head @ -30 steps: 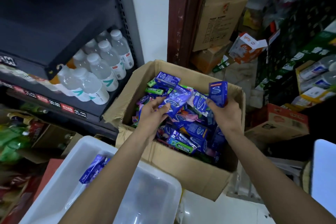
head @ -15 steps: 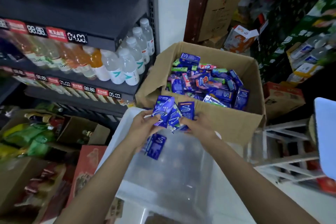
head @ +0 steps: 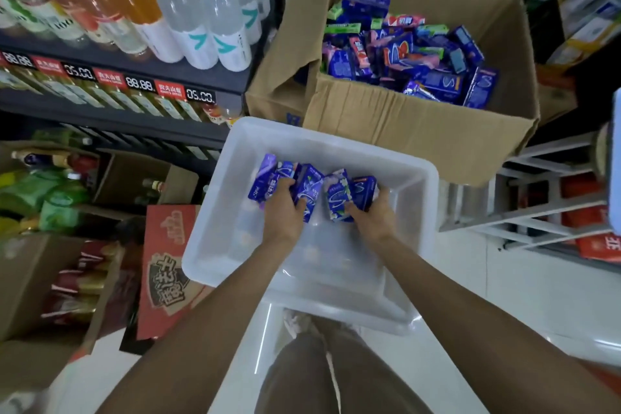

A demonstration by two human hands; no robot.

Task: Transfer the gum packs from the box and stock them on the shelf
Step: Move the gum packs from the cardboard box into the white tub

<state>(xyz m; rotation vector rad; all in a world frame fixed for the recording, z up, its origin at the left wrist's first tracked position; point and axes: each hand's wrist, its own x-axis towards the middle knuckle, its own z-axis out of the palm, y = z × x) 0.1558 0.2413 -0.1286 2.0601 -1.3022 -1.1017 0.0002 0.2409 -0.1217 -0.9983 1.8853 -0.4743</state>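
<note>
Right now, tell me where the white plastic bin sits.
Centre of the head view, the white plastic bin sits on the floor just below the cardboard box, right of the drinks shelf.

A white translucent plastic tub point(head: 416, 178) sits in front of an open brown cardboard box point(head: 396, 131) filled with small blue gum packs point(head: 433, 80). Left of both stands a dark metal shelf point(head: 215, 84) bearing clear plastic drink bottles point(head: 218, 10). Both hands hold packs inside the tub, left hand point(head: 285, 211) beside right hand point(head: 373, 215).

The shelf's price strip point(head: 134, 84) reads 88.88 and 05.00; gum packs point(head: 440, 82) in the box carry a large "S".
</note>
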